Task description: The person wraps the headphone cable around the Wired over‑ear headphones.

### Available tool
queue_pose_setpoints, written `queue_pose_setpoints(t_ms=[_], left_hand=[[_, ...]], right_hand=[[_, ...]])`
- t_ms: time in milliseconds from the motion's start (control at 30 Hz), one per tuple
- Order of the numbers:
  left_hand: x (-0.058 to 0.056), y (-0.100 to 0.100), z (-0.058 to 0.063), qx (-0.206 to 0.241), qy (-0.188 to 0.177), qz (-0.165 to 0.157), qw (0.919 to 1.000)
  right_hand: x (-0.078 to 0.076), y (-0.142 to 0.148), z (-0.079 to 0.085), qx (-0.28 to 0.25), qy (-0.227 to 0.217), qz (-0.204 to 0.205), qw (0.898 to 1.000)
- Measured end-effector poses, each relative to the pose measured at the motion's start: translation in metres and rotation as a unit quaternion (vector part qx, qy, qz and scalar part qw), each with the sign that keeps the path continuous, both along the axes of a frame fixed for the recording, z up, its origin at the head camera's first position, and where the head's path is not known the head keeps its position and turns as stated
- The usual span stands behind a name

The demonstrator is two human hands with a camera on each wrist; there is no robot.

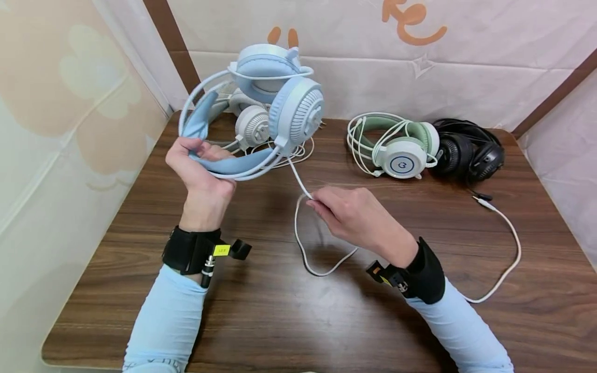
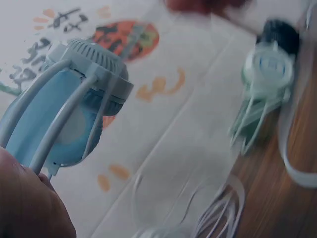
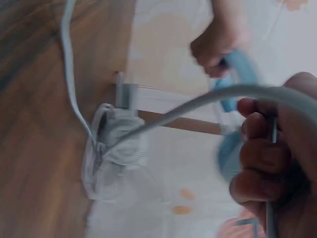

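Light-blue headphones (image 1: 298,111) are held up above the table by my left hand (image 1: 200,166), its fingers and thumb curled round the padded headband. Both ear cups point away to the upper right in the head view. From the lower ear cup a white cable (image 1: 298,176) runs down to my right hand (image 1: 359,215), which pinches it between thumb and fingers. In the right wrist view, the cable passes through the curled fingers (image 3: 262,153). Beyond the hand, the cable loops low over the table and passes under the right forearm.
White headphones (image 1: 252,124) with a bundled cable lie behind the blue pair. Green-and-white headphones (image 1: 402,155) and black headphones (image 1: 471,153) stand at the back right of the wooden table (image 1: 261,311). A white cable end with a plug (image 1: 485,203) lies in front of them.
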State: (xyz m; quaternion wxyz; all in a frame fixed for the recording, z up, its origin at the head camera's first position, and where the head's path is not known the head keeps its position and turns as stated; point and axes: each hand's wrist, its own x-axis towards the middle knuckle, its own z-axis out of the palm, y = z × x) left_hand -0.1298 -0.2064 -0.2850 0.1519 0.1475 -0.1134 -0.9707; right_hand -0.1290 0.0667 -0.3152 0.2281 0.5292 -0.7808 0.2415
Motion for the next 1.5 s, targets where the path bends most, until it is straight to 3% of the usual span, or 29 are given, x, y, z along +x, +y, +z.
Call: queue_pose_setpoints(t_ms=[100,200,333,433,567,767,900,1100,1200,1300,1333,1367,1433,1500], left_hand=[[-0.001,-0.003,0.003,-0.070,0.011,0.049,0.9963],[0.000,-0.001,0.007,-0.156,0.013,0.082,0.9843],[0.002,0.011,0.008,-0.258,0.022,0.104,0.9604],[0.003,0.020,0.006,-0.340,0.043,0.106,0.9336],[0.007,0.027,0.004,-0.433,0.065,0.066,0.8964],[0.014,0.033,0.004,-0.534,0.052,-0.053,0.8424],[0.015,0.034,0.004,-0.557,0.049,-0.086,0.8248],[0.014,0.032,0.004,-0.604,0.024,-0.087,0.7922],[0.014,0.030,0.004,-0.649,0.010,-0.096,0.7543],[0.015,0.028,0.004,-0.703,0.004,-0.116,0.7021],[0.016,0.027,0.004,-0.714,0.008,-0.126,0.6887],[0.016,0.027,0.004,-0.720,0.013,-0.137,0.6806],[0.017,0.027,0.005,-0.716,0.029,-0.159,0.6789],[0.018,0.028,0.005,-0.699,0.049,-0.183,0.6899]], right_hand=[[0.012,0.003,0.015,0.023,-0.009,-0.006,1.000],[0.019,0.007,0.027,0.038,-0.028,-0.002,0.999],[0.023,0.010,0.037,0.032,-0.019,0.013,0.999],[0.023,0.013,0.042,0.015,0.013,0.016,1.000],[0.022,0.020,0.049,0.007,0.053,-0.008,0.999],[0.022,0.036,0.059,0.011,0.059,-0.056,0.997],[0.023,0.043,0.064,0.017,0.082,-0.080,0.993],[0.027,0.057,0.074,0.028,0.094,-0.091,0.991],[0.026,0.062,0.077,0.003,0.082,-0.090,0.993],[0.022,0.064,0.076,-0.032,0.074,-0.079,0.994],[0.020,0.064,0.075,-0.041,0.072,-0.076,0.994],[0.018,0.064,0.074,-0.045,0.073,-0.071,0.994],[0.012,0.064,0.071,-0.058,0.066,-0.059,0.994],[0.005,0.064,0.068,-0.077,0.062,-0.051,0.994]])
